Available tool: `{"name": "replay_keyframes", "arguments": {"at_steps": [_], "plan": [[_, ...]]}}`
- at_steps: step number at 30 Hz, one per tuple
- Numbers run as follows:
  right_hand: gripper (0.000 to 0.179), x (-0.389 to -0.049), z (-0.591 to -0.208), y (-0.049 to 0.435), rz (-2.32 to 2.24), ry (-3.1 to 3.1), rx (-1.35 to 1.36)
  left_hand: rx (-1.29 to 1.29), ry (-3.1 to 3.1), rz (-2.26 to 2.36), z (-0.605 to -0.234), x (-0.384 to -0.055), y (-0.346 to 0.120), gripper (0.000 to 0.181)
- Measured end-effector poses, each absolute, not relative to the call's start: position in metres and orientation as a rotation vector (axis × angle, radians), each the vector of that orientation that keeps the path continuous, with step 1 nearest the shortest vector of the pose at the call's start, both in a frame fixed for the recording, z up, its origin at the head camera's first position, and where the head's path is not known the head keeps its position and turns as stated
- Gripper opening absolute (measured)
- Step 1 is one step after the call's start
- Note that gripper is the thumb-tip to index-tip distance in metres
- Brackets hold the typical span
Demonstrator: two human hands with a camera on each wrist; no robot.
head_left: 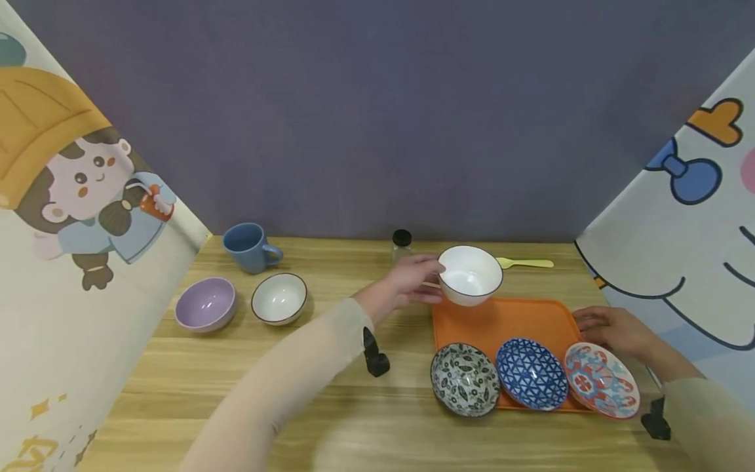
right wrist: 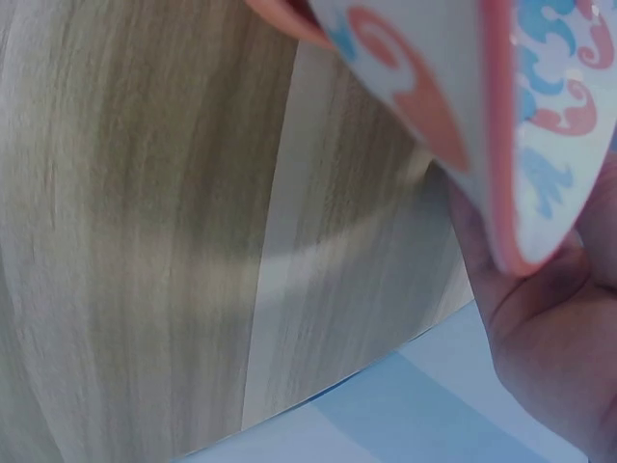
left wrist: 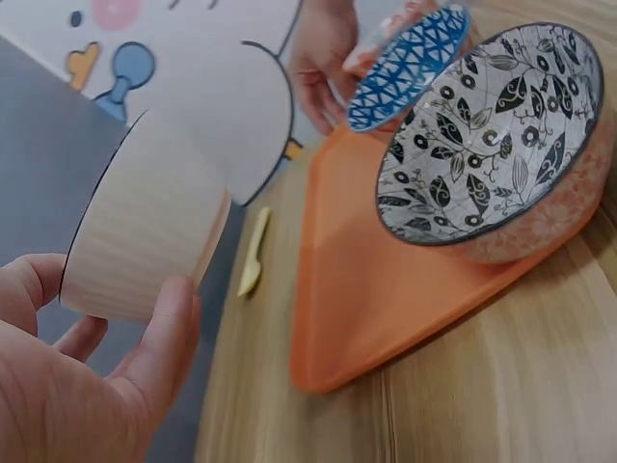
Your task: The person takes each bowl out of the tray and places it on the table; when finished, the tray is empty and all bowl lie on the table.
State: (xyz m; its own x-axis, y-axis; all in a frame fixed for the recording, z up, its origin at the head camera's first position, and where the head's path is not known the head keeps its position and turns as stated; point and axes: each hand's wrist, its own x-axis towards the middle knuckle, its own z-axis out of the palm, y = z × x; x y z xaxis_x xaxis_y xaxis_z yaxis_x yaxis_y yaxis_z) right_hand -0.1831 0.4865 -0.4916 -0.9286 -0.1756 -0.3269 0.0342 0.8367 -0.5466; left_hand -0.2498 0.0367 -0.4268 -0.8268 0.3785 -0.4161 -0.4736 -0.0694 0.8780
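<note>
My left hand [head_left: 413, 280] grips a white bowl [head_left: 470, 274] with a thin dark rim at its left side. The bowl is raised over the back edge of the orange tray [head_left: 501, 321], and the left wrist view shows thumb and fingers on its outside [left wrist: 145, 222]. My right hand [head_left: 616, 333] is at the tray's right edge, just behind a red-and-blue patterned bowl [head_left: 601, 380], with fingers loosely bent. That bowl overlaps the hand in the right wrist view. Beside it along the tray's front stand a blue triangle-patterned bowl [head_left: 532, 374] and a black-and-white leaf-patterned bowl [head_left: 464, 380].
On the table's left are a purple bowl [head_left: 206, 305], another white dark-rimmed bowl [head_left: 280, 299] and a blue mug [head_left: 250, 248]. A black-lidded jar [head_left: 402, 244] stands behind my left hand. A yellow fork [head_left: 527, 263] lies behind the tray. Walls enclose the back and sides.
</note>
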Motion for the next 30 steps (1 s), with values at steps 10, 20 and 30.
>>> {"name": "replay_keyframes", "arguments": {"at_steps": [10, 20, 30], "plan": [[0.052, -0.184, -0.490, 0.484, -0.747, 2.690, -0.138, -0.153, 1.654, 2.028, -0.424, -0.235, -0.027, 0.054], [0.052, -0.182, -0.492, 0.491, -0.766, 2.670, -0.113, -0.294, 1.705, 2.162, -0.433, -0.205, -0.066, 0.055], [0.053, -0.184, -0.495, 0.492, -0.769, 2.661, -0.112, -0.417, 1.685, 2.258, -0.454, -0.182, -0.089, 0.057]]}}
